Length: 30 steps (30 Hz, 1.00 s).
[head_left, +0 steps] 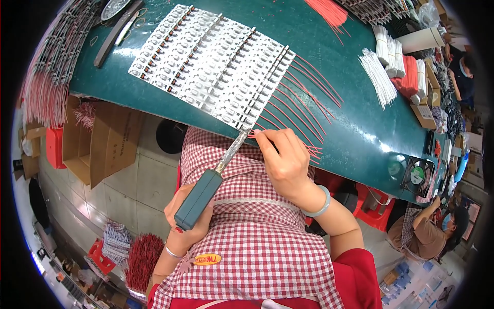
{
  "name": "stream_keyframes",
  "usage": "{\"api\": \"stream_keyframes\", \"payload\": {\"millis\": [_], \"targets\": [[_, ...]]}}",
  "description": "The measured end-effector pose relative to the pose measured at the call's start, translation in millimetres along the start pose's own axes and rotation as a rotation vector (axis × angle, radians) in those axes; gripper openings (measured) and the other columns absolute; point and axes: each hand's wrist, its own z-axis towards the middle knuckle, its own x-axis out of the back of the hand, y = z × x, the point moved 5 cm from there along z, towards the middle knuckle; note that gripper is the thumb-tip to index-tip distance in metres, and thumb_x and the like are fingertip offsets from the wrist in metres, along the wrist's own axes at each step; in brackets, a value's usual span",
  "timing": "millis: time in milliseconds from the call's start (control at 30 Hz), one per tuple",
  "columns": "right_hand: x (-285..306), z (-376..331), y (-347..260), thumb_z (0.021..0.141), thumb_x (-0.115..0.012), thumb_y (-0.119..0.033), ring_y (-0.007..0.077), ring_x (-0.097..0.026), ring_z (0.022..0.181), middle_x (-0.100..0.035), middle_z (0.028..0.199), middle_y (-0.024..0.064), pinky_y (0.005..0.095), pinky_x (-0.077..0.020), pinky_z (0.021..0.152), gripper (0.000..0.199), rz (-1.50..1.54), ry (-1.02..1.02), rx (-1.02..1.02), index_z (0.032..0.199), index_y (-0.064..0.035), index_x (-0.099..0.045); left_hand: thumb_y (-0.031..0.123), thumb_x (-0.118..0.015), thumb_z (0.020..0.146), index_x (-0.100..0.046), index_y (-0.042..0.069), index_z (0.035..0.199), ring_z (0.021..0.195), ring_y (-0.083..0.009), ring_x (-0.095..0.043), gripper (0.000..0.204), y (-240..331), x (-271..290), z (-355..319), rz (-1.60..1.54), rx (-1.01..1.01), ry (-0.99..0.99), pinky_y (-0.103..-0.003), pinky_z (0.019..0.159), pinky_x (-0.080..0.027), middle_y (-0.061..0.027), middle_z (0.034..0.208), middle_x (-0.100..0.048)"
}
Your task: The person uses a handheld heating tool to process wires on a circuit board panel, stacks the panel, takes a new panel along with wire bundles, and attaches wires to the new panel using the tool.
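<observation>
My left hand grips the dark green, boxy handle of a soldering iron. Its metal shaft slants up and right, and the tip meets the near corner of a white panel of small boards. Beside that tip, my right hand pinches a thin red wire between thumb and fingers at the panel's edge. More red wires fan out to the right from the panel's right side. Rows of small parts and dark strips cover the panel. Whether the tip touches the wire end is too small to tell.
The panel lies on a green table. Bundles of white wires and red wires lie farther right and back. A dark bar is at the left. A small fan stands at the right edge; a co-worker sits beyond.
</observation>
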Motion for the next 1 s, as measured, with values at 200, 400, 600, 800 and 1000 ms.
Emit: {"api": "stream_keyframes", "payload": {"millis": [200, 400, 600, 800, 1000], "targets": [[0, 1, -2, 0.07, -0.072, 0.005, 0.0241, -0.061, 0.074, -0.067, 0.09, 0.0103, 0.0348, -0.0505, 0.061, 0.031, -0.011, 0.005, -0.001, 0.101, 0.0029, -0.072, -0.002, -0.077, 0.078, -0.071, -0.004, 0.099, 0.078, -0.0294, -0.07, 0.022, -18, -2, -17, -0.025, 0.032, 0.001, -0.035, 0.069, -0.058, -0.016, 0.093, -0.069], [-2, 0, 1, 0.075, -0.071, -0.002, 0.0226, -0.061, 0.079, -0.066, 0.093, 0.0091, 0.033, -0.0501, 0.063, 0.028, -0.039, -0.028, 0.014, 0.102, 0.005, -0.071, 0.005, -0.08, 0.082, -0.071, -0.003, 0.106, 0.077, -0.0268, -0.07, 0.027, -31, 2, -25, -0.109, 0.145, 0.075, -0.034, 0.068, -0.056, -0.0154, 0.094, -0.071], [11, 17, 6, 0.073, -0.073, 0.01, 0.0241, -0.062, 0.071, -0.065, 0.085, 0.0091, 0.0342, -0.0503, 0.059, 0.025, 0.081, 0.035, -0.062, 0.096, 0.0002, -0.072, 0.007, -0.076, 0.089, -0.071, -0.004, 0.11, 0.081, -0.0228, -0.069, 0.025, -35, 0, -12, -0.204, 0.206, 0.12, -0.033, 0.073, -0.055, -0.0127, 0.097, -0.071], [4, 118, 124, 0.08, -0.071, 0.002, 0.0292, -0.065, 0.08, -0.066, 0.087, 0.0102, 0.0401, -0.0535, 0.069, 0.016, -0.083, 0.108, 0.001, 0.093, -0.0058, -0.074, 0.011, -0.071, 0.097, -0.069, -0.006, 0.12, 0.097, -0.0178, -0.068, 0.028, -43, -4, -6, -0.266, 0.308, 0.044, -0.031, 0.083, -0.053, -0.0108, 0.109, -0.074], [-47, 185, 246, 0.08, -0.069, -0.005, 0.0262, -0.064, 0.086, -0.063, 0.086, 0.0058, 0.0392, -0.055, 0.072, 0.012, -0.226, 0.171, 0.057, 0.09, -0.0101, -0.073, 0.014, -0.067, 0.1, -0.067, -0.002, 0.129, 0.114, -0.0274, -0.066, 0.033, -52, -5, 3, -0.194, 0.43, -0.024, -0.036, 0.095, -0.051, -0.0175, 0.127, -0.069]]}}
